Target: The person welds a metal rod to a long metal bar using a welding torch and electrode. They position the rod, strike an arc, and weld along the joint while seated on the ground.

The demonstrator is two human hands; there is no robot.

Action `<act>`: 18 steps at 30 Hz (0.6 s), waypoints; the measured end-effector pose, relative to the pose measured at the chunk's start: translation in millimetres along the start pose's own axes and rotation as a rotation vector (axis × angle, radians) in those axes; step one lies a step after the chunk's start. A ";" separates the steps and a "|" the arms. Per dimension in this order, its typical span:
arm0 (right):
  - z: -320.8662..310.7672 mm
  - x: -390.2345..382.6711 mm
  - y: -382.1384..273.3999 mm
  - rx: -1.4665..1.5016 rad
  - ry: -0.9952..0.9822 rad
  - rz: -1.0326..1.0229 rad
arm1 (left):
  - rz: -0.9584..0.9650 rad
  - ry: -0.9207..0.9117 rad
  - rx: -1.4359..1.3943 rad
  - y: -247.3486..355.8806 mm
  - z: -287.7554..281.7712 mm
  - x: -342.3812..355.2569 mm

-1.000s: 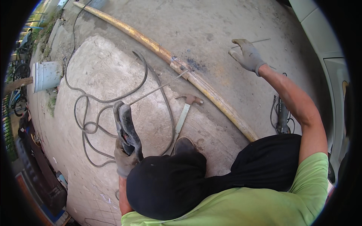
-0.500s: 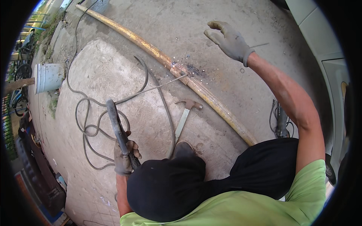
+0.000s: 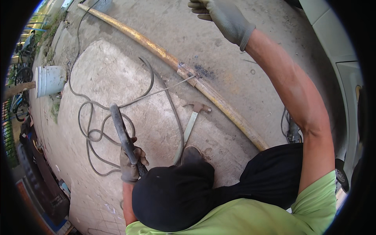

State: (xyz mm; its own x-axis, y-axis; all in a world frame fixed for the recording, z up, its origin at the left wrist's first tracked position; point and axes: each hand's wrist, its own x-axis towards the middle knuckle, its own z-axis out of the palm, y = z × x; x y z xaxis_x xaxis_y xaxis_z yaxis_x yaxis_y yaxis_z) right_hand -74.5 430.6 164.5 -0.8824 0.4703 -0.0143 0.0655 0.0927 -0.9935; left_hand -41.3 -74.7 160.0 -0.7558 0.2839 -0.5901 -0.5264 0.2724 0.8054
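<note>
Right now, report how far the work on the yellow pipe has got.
Done, apparently: a dark scorched joint shows on the yellow pipe. In hand: the left hand grips the electrode holder, its rod reaching that joint; the right hand is raised, empty. Left: the hammer lies unused beside the pipe.

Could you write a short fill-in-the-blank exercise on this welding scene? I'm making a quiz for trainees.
1. The left hand grips a dark electrode ____ with a thin rod.
2. The rod's tip meets the long yellow ____ on the ground.
3. A ____ lies on the concrete beside the pipe.
4. The gloved right hand is raised and holds ____.

Missing words: holder; pipe; hammer; nothing
</note>
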 end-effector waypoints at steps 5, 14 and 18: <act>-13.9 -11.1 16.8 -0.083 -0.011 0.071 | 0.165 0.004 0.295 -14.3 -17.6 -3.0; -22.5 -11.3 15.9 -0.100 -0.088 0.022 | 0.276 -0.008 0.538 -8.3 -14.4 -9.5; -19.1 -6.2 26.0 -0.163 -0.054 0.070 | -0.086 0.026 0.044 11.4 5.6 -6.9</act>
State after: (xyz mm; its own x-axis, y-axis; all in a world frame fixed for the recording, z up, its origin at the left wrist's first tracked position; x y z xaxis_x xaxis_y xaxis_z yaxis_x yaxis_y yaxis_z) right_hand -58.5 446.9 140.9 -0.8964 0.4335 -0.0927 0.1983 0.2050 -0.9585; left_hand -39.9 -68.4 173.0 -0.7188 0.2339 -0.6546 -0.5724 0.3352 0.7483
